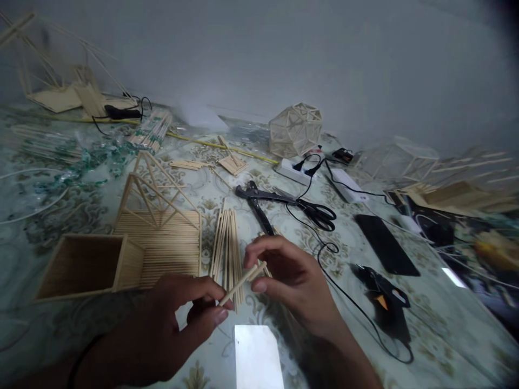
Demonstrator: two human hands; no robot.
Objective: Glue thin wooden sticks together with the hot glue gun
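My left hand (pixel 174 319) pinches short thin wooden sticks (pixel 240 285) between thumb and fingertips; they slant up to the right. My right hand (pixel 302 286) is around their far end, thumb and forefinger apart; whether a fingertip touches them I cannot tell. Behind the hands lies a bundle of long wooden sticks (pixel 227 237). To the left is a stick-built model (pixel 170 243), with a slatted floor, a triangular frame and an open wooden box (pixel 85 265). A white rectangular plate (pixel 257 356) lies in front, between my forearms.
Beyond my right hand are an angled cutter (pixel 261 194) and black-handled scissors (pixel 320 213). A black phone (pixel 385 243) and a glue gun (pixel 383 292) with its cord lie right. Power strips (pixel 298 172) and a lattice dome (pixel 298 129) stand behind; bagged sticks (pixel 150 129) lie back left.
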